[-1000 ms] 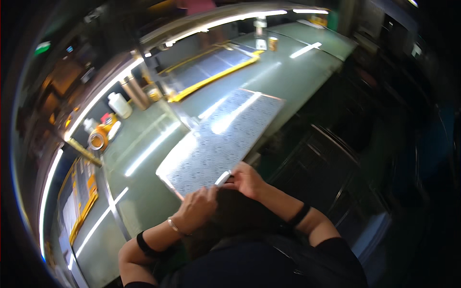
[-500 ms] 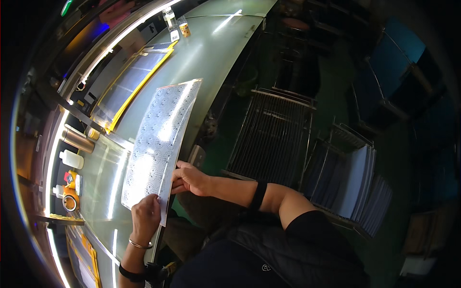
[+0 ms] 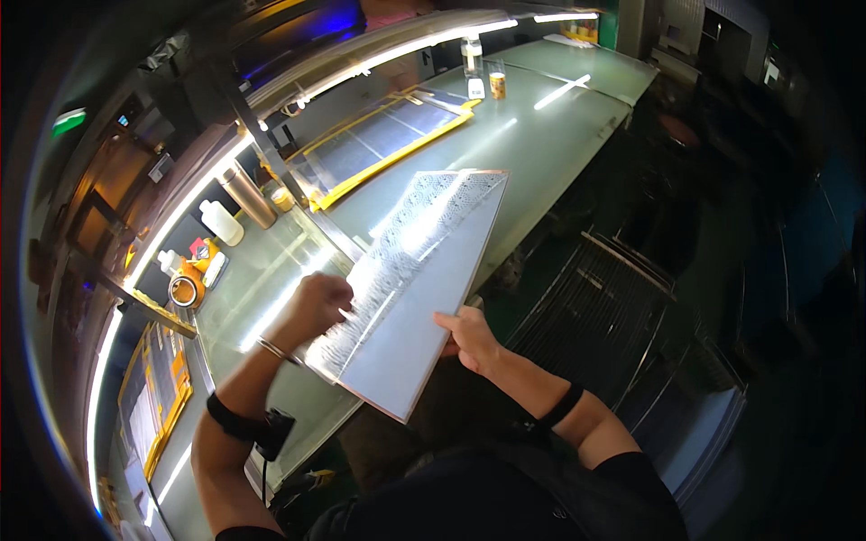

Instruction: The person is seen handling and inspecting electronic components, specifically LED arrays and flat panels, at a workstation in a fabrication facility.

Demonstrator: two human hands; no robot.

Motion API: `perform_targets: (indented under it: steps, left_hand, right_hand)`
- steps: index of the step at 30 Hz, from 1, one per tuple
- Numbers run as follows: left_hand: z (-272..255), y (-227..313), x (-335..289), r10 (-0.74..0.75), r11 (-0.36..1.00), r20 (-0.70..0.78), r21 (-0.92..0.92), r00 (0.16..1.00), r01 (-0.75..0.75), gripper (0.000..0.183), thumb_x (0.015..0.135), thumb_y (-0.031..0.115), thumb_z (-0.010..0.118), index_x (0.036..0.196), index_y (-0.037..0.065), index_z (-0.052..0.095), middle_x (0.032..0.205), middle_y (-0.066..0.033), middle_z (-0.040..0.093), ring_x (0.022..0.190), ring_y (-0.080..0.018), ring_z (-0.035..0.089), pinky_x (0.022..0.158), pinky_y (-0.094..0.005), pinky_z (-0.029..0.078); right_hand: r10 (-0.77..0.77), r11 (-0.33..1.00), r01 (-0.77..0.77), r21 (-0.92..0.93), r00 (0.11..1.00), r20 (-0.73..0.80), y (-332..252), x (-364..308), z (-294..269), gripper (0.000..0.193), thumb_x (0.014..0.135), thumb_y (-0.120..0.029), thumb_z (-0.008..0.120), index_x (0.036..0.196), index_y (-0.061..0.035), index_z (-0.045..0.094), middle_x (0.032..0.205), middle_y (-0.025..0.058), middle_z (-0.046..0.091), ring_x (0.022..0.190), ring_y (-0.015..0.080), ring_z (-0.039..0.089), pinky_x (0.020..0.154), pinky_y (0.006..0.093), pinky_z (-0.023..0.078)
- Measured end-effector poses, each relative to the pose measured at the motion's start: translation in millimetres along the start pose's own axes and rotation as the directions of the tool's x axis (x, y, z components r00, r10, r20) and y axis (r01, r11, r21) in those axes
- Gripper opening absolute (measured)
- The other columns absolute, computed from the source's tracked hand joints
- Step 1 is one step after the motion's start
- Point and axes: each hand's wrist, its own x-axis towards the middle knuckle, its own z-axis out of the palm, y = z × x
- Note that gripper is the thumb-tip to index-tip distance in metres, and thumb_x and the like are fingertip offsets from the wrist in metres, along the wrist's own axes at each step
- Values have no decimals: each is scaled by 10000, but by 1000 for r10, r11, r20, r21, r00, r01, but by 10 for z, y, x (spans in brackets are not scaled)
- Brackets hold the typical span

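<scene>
A long flat panel (image 3: 424, 316) with thin copper-coloured edges slants up over the near edge of the bench. Its right part shows a smooth pale grey-white face. Over the left part lies a clear, wrinkled film (image 3: 383, 261), pulled back along a slanting line from the near right corner. My left hand (image 3: 322, 307) is closed in a pinch on the film at the panel's left side. At the right edge my right hand (image 3: 471, 340) grips the panel, thumb on top and fingers partly hidden beneath.
A glass-like bench top (image 3: 541, 117) runs away to the far right. Yellow-edged sheets (image 3: 388, 135) lie behind the panel. To the left stand a metal flask (image 3: 246, 194), a white bottle (image 3: 221, 223) and a tape roll (image 3: 186, 290). A slatted rack (image 3: 600, 307) stands at right.
My left hand has moved up and leftward, drawing the film off the panel's near right part and baring its pale face. My right hand still holds the right edge. The view has turned.
</scene>
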Motion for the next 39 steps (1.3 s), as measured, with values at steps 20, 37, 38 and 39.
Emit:
perform_targets:
  steps: [20, 37, 38, 39]
  left_hand:
    - [-1378, -578, -367, -218, 975, -443, -129, 870, 179, 120, 787, 30, 544, 744, -60, 610, 607, -97, 593, 438, -141, 578, 373, -255, 468]
    - [8, -2210, -3205, -876, 333, -43, -772, 480, 540, 200, 849, 232, 582, 987, 86, 572, 756, 6, 572, 512, -50, 490, 440, -158, 388]
    - [57, -2235, -3160, -879, 322, -38, -783, 476, 533, 200, 845, 236, 589, 990, 99, 575, 753, 25, 569, 523, -41, 486, 444, -156, 385]
    - [56, -2224, -3178, -885, 309, -37, -793, 465, 526, 199, 842, 241, 595, 993, 112, 579, 750, 43, 567, 534, -32, 483, 449, -155, 381]
  right_hand:
    - [-91, 994, 88, -64, 995, -37, -313, 74, -315, 115, 749, 18, 610, 859, 47, 601, 789, 105, 622, 643, 145, 597, 582, 250, 498]
    - [-818, 521, -128, -844, 206, -537, -1270, -2876, -2377, 182, 822, -59, 550, 972, 38, 583, 809, 60, 621, 698, 90, 539, 652, 236, 430]
    - [-860, 460, -122, -879, 185, -476, -1133, -2908, -2495, 173, 822, -62, 548, 962, 33, 585, 807, 67, 632, 695, 95, 555, 634, 244, 437]
    - [-830, 496, -227, -838, 160, -534, -1010, -2960, -2538, 176, 812, -67, 554, 960, 23, 589, 783, 81, 641, 690, 95, 567, 619, 253, 444]
